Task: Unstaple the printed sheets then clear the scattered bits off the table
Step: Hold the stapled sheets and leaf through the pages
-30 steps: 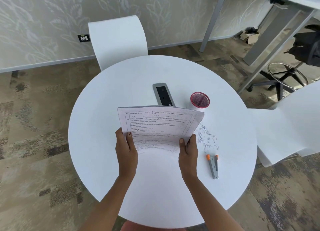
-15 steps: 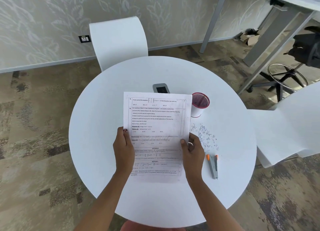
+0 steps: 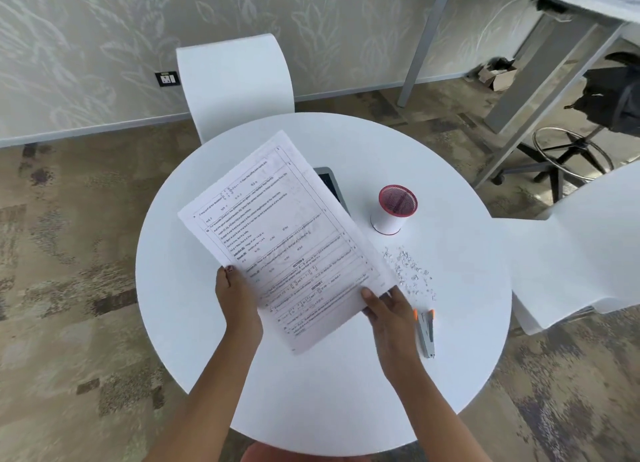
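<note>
Our left grip [image 3: 239, 302] pinches the printed sheets [image 3: 277, 233] at their left long edge, thumb on top and fingers tucked beneath. Our right grip [image 3: 384, 309] pinches the near right corner the same way, thumb laid on the print. Both grips are closed on paper and nothing else. The sheets spread away from the two grips over the middle of the desk [image 3: 311, 392], seemingly lifted clear of it. They hide part of a dark flat device [image 3: 329, 184] on their far side. Their long axis runs aslant, from the right grip up and away past the left grip. So the head of the page points away from us and to the left, the foot lies at the right grip, and the lines of print run across that axis. We cannot make out a staple anywhere on the sheets. We judge that we are at the unstapling step, turning the sheets to find or check the fastened corner. Just outside the right grip lies the staple remover [image 3: 425, 333], untouched. Beyond it the scattered bits [image 3: 410, 274] lie on the desk, with a red-rimmed cup [image 3: 394, 208] farther out. The next move, we think, calls for resting the sheets under the left grip alone. That would free the right grip for the remover. The bits are small and light and are better swept together than picked up singly.
</note>
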### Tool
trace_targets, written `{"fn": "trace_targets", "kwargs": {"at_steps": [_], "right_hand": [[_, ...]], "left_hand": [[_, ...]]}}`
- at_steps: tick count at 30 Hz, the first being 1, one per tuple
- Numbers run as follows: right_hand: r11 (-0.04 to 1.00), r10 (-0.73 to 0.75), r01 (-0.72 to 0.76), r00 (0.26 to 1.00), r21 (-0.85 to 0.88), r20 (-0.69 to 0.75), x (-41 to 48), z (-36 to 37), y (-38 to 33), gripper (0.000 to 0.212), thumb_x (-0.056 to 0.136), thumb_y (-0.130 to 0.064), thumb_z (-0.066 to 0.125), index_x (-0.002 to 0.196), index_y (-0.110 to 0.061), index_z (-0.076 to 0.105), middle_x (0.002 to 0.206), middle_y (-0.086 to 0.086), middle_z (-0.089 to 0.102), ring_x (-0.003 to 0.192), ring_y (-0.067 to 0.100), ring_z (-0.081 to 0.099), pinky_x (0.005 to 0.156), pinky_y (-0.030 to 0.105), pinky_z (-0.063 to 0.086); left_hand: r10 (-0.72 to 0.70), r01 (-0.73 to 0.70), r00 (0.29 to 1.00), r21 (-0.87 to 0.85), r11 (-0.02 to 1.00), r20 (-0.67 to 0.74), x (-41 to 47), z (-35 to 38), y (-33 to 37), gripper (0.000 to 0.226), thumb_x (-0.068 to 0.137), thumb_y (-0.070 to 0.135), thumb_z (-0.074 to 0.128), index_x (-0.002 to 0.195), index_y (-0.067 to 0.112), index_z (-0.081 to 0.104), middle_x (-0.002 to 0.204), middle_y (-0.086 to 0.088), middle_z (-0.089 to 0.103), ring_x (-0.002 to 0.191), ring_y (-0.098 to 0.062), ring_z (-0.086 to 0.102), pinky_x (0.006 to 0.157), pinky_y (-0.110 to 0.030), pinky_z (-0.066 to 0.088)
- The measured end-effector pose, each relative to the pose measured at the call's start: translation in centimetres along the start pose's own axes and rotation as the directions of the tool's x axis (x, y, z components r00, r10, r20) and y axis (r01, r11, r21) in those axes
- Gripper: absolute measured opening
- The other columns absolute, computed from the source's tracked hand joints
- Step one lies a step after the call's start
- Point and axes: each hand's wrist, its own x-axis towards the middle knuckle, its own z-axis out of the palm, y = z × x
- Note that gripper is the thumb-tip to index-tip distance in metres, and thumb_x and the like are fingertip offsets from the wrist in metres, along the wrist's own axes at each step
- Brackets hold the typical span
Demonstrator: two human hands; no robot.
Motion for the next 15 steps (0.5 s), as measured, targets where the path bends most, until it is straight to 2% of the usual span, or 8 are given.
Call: {"fn": "trace_targets", "kwargs": {"at_steps": [3,6,8,10,11,13,15], "right_hand": [[1.0,0.028,-0.028,0.999,0.001,0.03,-0.9,1.4,1.4,0.051,0.075,-0.029,0.077,0.118,-0.006,0.062,0.119,0.015,0.066,0.106,0.024,0.062,0.097,0.046,0.047],[0.997,-0.003,-0.003,0.996,-0.075,-0.086,-1.0,1.9,1.8,0.027,0.088,-0.014,0.063,0.113,-0.003,0.063,0.115,0.016,0.068,0.101,0.021,0.062,0.096,0.046,0.048],[0.99,-0.056,0.04,0.992,-0.134,-0.116,-0.8,1.8,1.4,0.02,0.091,-0.008,0.058,0.111,-0.004,0.063,0.11,0.009,0.07,0.1,0.016,0.063,0.095,0.039,0.049],[0.976,-0.1,0.073,0.987,-0.205,-0.128,-0.3,1.2,0.7,0.018,0.092,-0.006,0.056,0.108,-0.006,0.064,0.104,-0.002,0.073,0.097,0.009,0.064,0.089,0.027,0.05],[0.968,-0.118,0.083,0.984,-0.237,-0.134,-0.1,0.9,0.4,0.018,0.092,-0.005,0.056,0.108,-0.006,0.064,0.101,-0.004,0.074,0.096,0.007,0.065,0.085,0.022,0.05],[0.95,-0.138,0.094,0.982,-0.298,-0.131,0.5,-0.1,-0.4,0.017,0.091,-0.004,0.057,0.106,-0.006,0.065,0.1,-0.002,0.074,0.093,0.007,0.065,0.081,0.019,0.05],[0.932,-0.136,0.088,0.984,-0.352,-0.115,0.7,-0.8,-1.2,0.014,0.09,-0.003,0.059,0.102,-0.008,0.066,0.095,0.001,0.073,0.085,0.004,0.065,0.076,0.016,0.049]], "left_hand": [[-0.063,0.065,0.998,-0.062,0.996,0.032,-0.3,0.4,-0.5,0.034,0.104,0.013,0.03,0.071,0.022,0.039,0.073,0.006,0.038,0.065,-0.013,0.035,0.065,-0.026,0.029],[-0.097,0.11,0.991,-0.153,0.982,0.091,-0.6,0.2,-0.8,0.027,0.105,0.015,0.033,0.084,0.019,0.049,0.085,0.002,0.054,0.08,-0.016,0.052,0.082,-0.03,0.044],[-0.098,0.123,0.989,-0.234,0.965,0.114,-0.6,-0.4,-0.5,0.02,0.106,0.016,0.036,0.094,0.019,0.052,0.095,0.002,0.062,0.088,-0.016,0.061,0.086,-0.034,0.052],[-0.086,0.117,0.99,-0.316,0.941,0.111,0.3,-1.3,-0.2,0.01,0.104,0.02,0.043,0.1,0.019,0.052,0.101,0.001,0.065,0.093,-0.016,0.063,0.081,-0.032,0.057],[-0.081,0.116,0.991,-0.365,0.924,0.11,0.9,-1.9,-0.1,0.009,0.103,0.021,0.047,0.109,0.017,0.053,0.107,-0.001,0.065,0.096,-0.016,0.064,0.08,-0.03,0.058],[-0.08,0.112,0.992,-0.418,0.901,0.094,2.1,-3.4,0.2,0.034,0.099,0.023,0.054,0.131,0.012,0.048,0.121,-0.006,0.063,0.102,-0.014,0.066,0.082,-0.029,0.059],[-0.05,0.102,0.989,-0.39,0.915,0.142,2.9,-4.6,0.7,0.029,0.098,0.019,0.056,0.126,0.017,0.053,0.118,-0.003,0.065,0.099,-0.01,0.068,0.083,-0.029,0.059]]}}
